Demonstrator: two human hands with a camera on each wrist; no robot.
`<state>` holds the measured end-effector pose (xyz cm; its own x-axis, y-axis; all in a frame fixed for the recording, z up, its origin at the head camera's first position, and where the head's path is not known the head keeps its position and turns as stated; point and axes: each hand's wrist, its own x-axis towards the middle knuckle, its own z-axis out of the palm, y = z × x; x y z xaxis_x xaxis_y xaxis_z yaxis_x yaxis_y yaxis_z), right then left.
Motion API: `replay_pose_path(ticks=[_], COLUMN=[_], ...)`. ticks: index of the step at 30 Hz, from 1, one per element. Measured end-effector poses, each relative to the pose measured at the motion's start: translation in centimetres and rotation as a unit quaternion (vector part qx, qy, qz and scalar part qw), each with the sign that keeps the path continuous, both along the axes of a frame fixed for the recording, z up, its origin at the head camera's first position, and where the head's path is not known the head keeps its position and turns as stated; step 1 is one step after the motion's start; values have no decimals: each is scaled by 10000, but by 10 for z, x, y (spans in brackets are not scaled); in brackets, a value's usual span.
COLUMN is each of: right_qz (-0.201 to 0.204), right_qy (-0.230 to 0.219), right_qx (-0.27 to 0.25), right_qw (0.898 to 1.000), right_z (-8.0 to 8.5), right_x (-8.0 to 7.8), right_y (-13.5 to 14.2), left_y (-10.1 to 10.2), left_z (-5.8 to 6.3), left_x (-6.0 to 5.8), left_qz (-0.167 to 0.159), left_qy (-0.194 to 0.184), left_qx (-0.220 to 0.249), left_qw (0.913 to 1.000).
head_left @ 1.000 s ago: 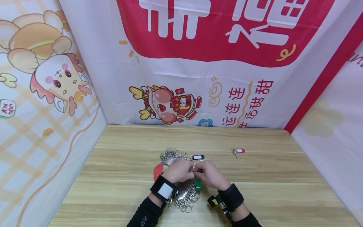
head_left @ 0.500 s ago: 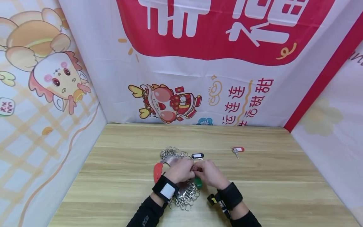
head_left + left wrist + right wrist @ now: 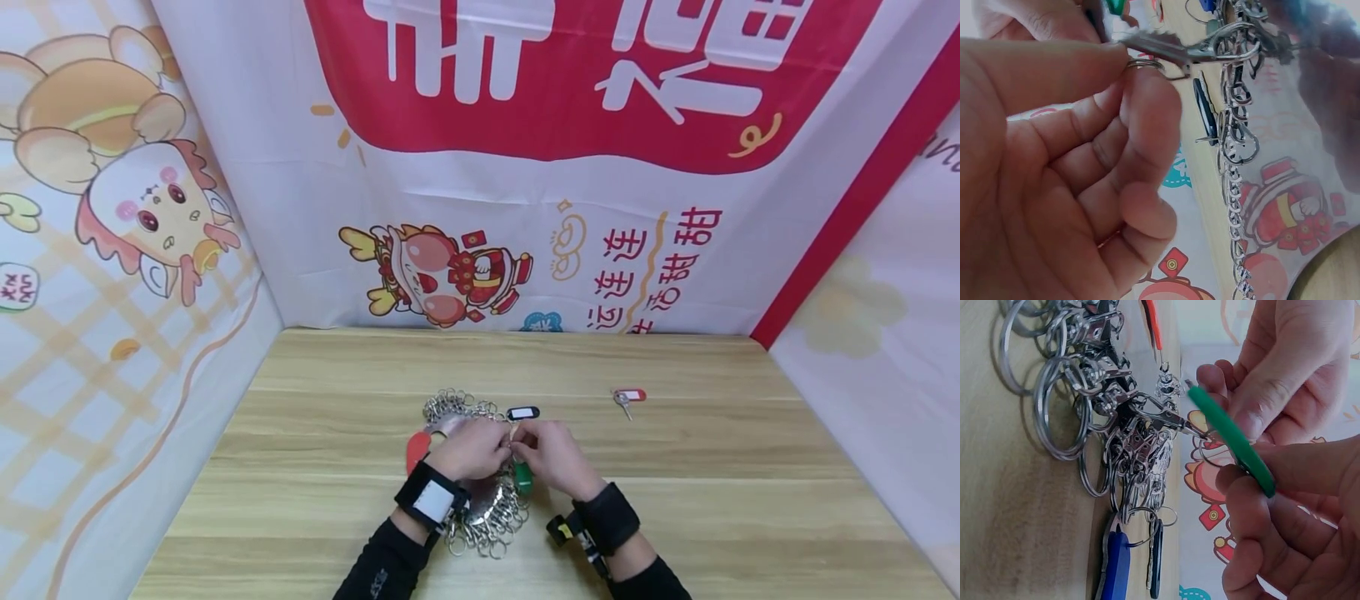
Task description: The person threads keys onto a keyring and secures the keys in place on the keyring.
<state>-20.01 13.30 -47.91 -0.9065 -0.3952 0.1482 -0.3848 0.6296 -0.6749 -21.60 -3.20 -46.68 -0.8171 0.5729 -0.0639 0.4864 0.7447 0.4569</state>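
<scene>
On the desk (image 3: pixel 712 533) sits the ring-fringed metal plate (image 3: pixel 489 500); over its right edge they meet, the right hand (image 3: pixel 555 458) pinching at the green tag (image 3: pixel 1233 439), exact grip hidden, the left hand (image 3: pixel 474 450) pinching a thin ring (image 3: pixel 1142 64). Keep left steady, I'd say, and let right work gently.

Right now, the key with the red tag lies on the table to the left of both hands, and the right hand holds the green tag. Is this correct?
Not left: in the head view, the key with the red tag lies on the table, right of the right hand, which does hold the green tag.
</scene>
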Motion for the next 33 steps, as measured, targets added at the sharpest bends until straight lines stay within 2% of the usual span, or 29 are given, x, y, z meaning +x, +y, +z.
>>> replay_pose_path(ticks=[4, 6, 13, 23, 29, 33], right_qz=[207, 270, 124, 230, 105, 168], right_qy=[109, 172, 37, -24, -58, -55], right_qx=[40, 71, 96, 90, 25, 11], right_qw=[9997, 9995, 9999, 9997, 9999, 9998], right_z=[-2, -3, 0, 2, 3, 4], right_x=[0, 0, 1, 1, 1, 1], right_y=[2, 3, 3, 4, 4, 5], left_y=[-1, -1, -3, -3, -4, -3], left_z=[0, 0, 4, -1, 1, 3], left_x=[1, 2, 3, 0, 1, 1], left_qz=[-82, -87, -46, -82, -25, -24], left_qy=[67, -16, -268, -112, -242, -224], left_qx=[-123, -99, 191, 150, 299, 196], left_qw=[9999, 9999, 9994, 9998, 9993, 9996])
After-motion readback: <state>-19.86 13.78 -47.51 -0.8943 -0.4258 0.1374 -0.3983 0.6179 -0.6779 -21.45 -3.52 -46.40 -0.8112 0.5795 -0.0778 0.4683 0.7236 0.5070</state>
